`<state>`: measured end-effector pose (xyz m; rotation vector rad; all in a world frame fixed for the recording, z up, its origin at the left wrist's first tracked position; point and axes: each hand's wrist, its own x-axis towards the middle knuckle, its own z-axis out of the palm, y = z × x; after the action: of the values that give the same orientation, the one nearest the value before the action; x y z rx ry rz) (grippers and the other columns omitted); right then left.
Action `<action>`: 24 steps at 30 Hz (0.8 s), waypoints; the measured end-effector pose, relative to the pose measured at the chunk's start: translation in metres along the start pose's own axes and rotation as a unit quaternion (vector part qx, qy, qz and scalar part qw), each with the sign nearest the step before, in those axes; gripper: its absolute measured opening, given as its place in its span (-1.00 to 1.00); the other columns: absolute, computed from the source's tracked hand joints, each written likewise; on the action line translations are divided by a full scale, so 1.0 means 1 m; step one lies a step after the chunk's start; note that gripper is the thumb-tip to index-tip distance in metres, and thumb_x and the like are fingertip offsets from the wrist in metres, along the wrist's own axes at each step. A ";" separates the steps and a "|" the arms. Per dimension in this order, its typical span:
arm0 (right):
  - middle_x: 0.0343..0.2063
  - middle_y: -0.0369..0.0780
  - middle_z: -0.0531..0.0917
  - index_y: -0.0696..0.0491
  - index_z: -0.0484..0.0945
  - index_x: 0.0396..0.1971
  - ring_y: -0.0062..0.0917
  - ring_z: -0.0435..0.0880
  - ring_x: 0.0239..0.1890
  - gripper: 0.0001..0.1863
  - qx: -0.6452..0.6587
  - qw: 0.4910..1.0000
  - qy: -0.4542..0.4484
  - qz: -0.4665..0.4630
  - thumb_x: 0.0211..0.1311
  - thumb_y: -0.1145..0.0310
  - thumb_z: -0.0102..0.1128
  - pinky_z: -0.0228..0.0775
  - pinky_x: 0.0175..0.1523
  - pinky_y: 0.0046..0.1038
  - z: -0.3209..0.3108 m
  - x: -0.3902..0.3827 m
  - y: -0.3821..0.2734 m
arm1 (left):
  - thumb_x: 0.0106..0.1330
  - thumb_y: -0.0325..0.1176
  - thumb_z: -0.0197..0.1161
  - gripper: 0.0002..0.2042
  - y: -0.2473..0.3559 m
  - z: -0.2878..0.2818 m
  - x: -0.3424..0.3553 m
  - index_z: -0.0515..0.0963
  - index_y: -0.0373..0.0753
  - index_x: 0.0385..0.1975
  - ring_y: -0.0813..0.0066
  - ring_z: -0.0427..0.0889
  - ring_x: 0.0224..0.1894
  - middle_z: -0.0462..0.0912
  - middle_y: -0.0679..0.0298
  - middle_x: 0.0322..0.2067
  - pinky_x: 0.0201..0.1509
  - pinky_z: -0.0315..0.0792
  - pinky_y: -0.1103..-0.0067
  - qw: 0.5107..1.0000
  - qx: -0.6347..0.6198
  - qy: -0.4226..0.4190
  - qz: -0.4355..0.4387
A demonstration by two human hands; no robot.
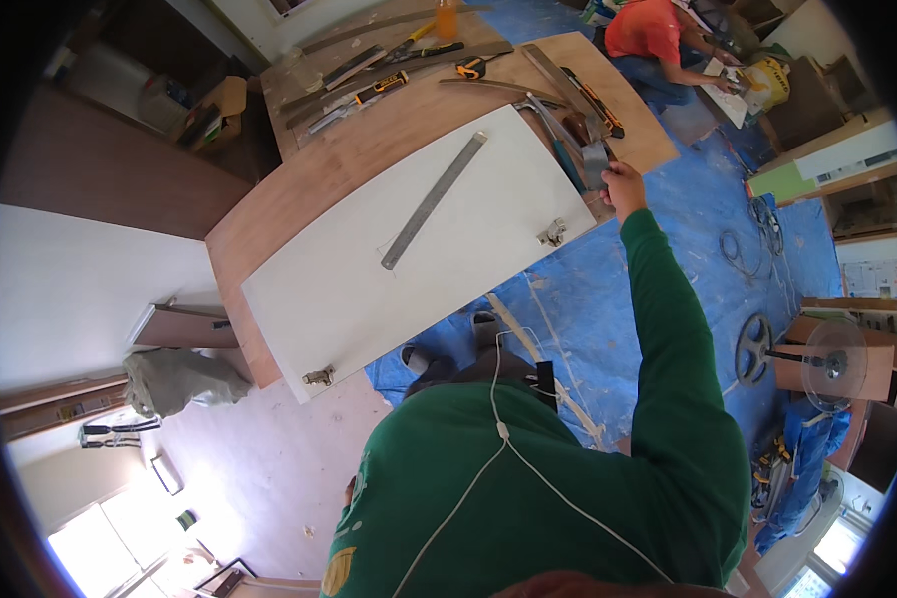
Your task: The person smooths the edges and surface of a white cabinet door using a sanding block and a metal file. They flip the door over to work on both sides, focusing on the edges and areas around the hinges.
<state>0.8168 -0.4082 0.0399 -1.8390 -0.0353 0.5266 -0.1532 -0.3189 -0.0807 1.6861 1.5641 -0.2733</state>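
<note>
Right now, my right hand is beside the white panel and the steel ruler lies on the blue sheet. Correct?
Not quite: in the head view, the steel ruler lies on the white panel, not the sheet; your right hand is beside that panel.

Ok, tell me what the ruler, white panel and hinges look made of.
Ruler: probably steel, grey with a dull metallic sheen. White panel: perhaps laminate, its face smooth and grainless; core unclear. Hinges: likely plated metal, from their silvery glints.
</note>
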 end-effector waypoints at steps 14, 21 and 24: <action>-0.15 -0.14 0.70 -0.03 0.60 0.12 -0.15 0.70 -0.09 -0.58 -0.274 0.799 -0.277 -0.458 0.24 0.48 0.34 0.56 0.02 -0.14 0.164 0.017 -0.037 | 0.41 -0.17 0.22 -0.69 0.051 0.076 -0.004 0.74 -0.18 -0.02 0.02 0.77 -0.01 0.80 0.01 -0.09 0.07 0.61 0.23 0.999 0.030 -0.011 0.034; -0.04 -0.29 0.65 -0.09 0.62 -0.15 -0.21 0.51 0.13 -0.65 -0.500 0.635 -0.339 -0.482 0.04 0.34 0.50 0.52 0.17 -0.15 0.257 -0.004 -0.066 | 0.49 -0.12 0.21 -0.68 0.049 0.057 -0.008 0.72 -0.17 0.02 0.12 0.74 0.08 0.77 0.06 0.01 0.17 0.57 0.31 0.999 -0.033 0.004 0.005; -0.09 -0.33 0.66 -0.11 0.61 -0.18 -0.25 0.50 0.10 -0.62 -0.513 0.633 -0.363 -0.451 -0.02 0.28 0.57 0.50 0.15 -0.16 0.265 -0.001 -0.069 | 0.49 -0.09 0.21 -0.67 0.043 0.058 -0.019 0.71 -0.15 0.04 0.15 0.74 0.08 0.77 0.08 0.01 0.16 0.59 0.33 0.998 -0.055 0.020 -0.022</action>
<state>0.7344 -0.1471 0.0414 -2.1361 -2.0886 0.4842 -0.0978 -0.3681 -0.0896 1.5831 1.6183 -0.1736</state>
